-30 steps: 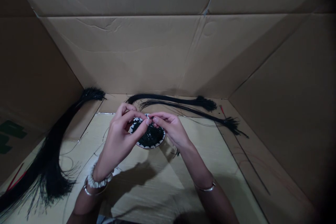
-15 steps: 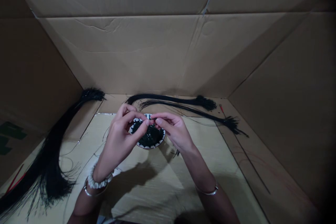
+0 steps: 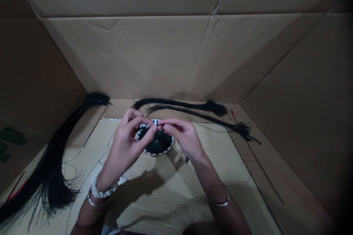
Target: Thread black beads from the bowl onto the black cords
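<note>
Both hands meet over a round dish [image 3: 171, 147] with a white, dark-marked rim, which holds a heap of small dark pieces. My left hand [image 3: 131, 136] has its thumb and forefinger pinched together above the dish's upper part. My right hand [image 3: 184, 135] is pinched too, its fingertips nearly touching the left ones. What lies between the fingertips is too small to make out. Behind the right wrist, a few dark strand ends [image 3: 186, 159] show on the table.
A thick bundle of black strands [image 3: 59, 154] lies along the left. Two thinner black bundles [image 3: 176, 102] [image 3: 198, 113] stretch along the back edge. Cardboard walls [image 3: 138, 55] enclose the back and sides. A thin dark rod [image 3: 266, 172] lies at the right.
</note>
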